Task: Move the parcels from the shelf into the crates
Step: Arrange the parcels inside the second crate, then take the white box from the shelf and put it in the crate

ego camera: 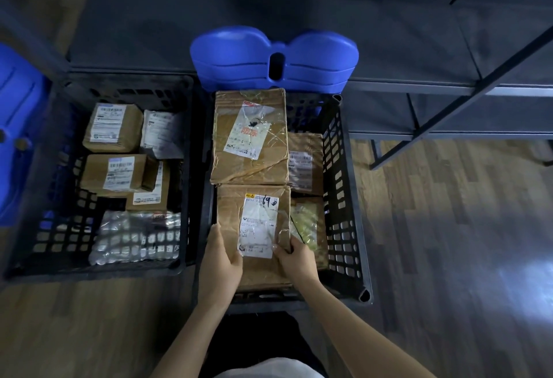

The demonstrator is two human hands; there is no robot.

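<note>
L hand (220, 261), R hand (296, 259) round parcel (256, 222)

Parcels (250, 138) crowd the right crate (341, 186); its far-right corner lies free.

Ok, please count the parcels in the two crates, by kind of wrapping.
Brown cardboard boxes: 7
White bag: 1
Bubble-wrap pack: 1
Total: 9 parcels
</note>
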